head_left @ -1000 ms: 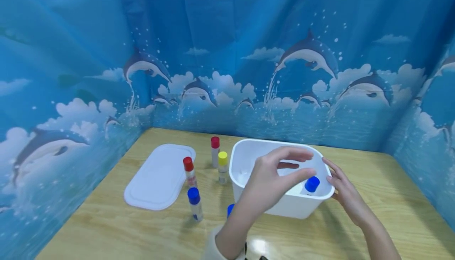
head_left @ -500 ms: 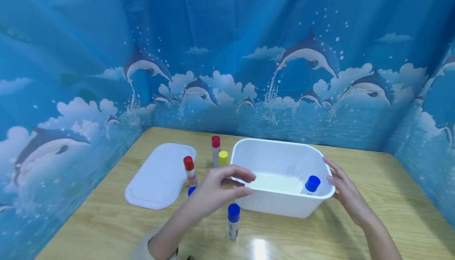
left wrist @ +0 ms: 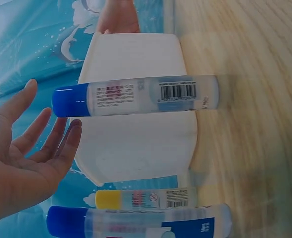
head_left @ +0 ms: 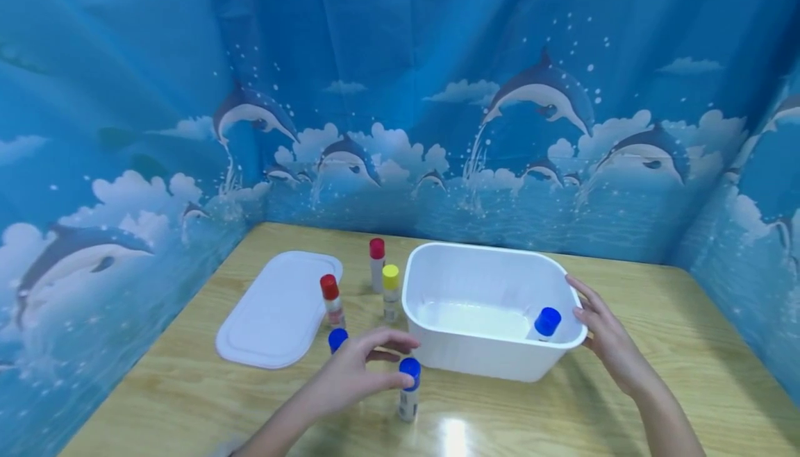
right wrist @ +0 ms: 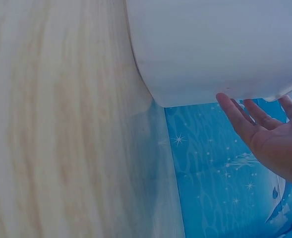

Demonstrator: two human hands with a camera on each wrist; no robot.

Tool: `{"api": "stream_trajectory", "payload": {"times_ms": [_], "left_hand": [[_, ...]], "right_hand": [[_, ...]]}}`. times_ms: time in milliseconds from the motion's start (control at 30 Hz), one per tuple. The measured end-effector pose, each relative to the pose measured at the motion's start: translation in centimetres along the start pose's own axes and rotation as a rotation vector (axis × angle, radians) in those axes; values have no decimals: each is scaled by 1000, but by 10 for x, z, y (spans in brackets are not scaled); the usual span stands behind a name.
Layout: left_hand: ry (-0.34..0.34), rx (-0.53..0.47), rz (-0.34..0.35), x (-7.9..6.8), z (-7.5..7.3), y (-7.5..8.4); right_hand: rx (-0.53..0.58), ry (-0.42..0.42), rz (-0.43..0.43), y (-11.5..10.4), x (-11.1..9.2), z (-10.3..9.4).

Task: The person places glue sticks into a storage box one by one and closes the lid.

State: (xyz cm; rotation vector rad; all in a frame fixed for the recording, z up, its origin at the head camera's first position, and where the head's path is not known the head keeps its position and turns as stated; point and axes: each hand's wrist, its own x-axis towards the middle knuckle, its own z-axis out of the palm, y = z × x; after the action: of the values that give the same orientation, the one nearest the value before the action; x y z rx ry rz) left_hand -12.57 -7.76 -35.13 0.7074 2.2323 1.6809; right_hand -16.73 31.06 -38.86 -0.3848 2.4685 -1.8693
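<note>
My left hand (head_left: 365,367) is right at a blue-capped glue stick (head_left: 408,407) that stands upright on the table. Its thumb and fingers are spread apart near the cap, and the left wrist view shows a gap between the thumb (left wrist: 19,101) and the cap (left wrist: 70,101). My right hand (head_left: 609,346) rests with extended fingers against the right end of a white plastic bin (head_left: 475,356). Inside the bin, at its right end, leans another blue-capped glue stick (head_left: 547,322). A third blue cap (head_left: 337,339) shows behind my left hand, its tube partly hidden.
Two red-capped glue sticks (head_left: 332,301) (head_left: 377,267) and a yellow-capped one (head_left: 391,294) stand left of the bin. A white lid (head_left: 275,314) lies flat farther left. Dolphin-printed blue curtains (head_left: 400,96) enclose the wooden table (head_left: 206,387) at the back and sides.
My left hand has moved from over the bin to the left and down to the blue-capped glue stick in front. The right hand and the bin have stayed in place.
</note>
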Motion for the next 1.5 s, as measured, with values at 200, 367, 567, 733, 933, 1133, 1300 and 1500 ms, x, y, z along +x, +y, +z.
{"api": "stream_trajectory", "payload": {"times_ms": [200,367,567,733,933,1133,1300,1500], "left_hand": [[-27,35,-33,1,2,-8],[-55,34,-35,2,5,-15],[-66,-2,-70,3,5,-18],[-52,-27,-65,3,7,-18],[-11,-33,-36,3,12,-14],[0,-58,-9,6,16,-4],[15,-88,31,11,19,5],[31,-93,38,16,21,17]], "right_hand": [[8,2,4,-1,0,1],[1,3,-11,-2,0,1],[9,3,7,-2,-1,1],[15,2,28,-2,-1,1],[16,3,17,-2,-1,1],[21,8,21,-3,-1,2],[22,12,29,-3,-1,2],[20,12,33,-3,-1,2]]}}
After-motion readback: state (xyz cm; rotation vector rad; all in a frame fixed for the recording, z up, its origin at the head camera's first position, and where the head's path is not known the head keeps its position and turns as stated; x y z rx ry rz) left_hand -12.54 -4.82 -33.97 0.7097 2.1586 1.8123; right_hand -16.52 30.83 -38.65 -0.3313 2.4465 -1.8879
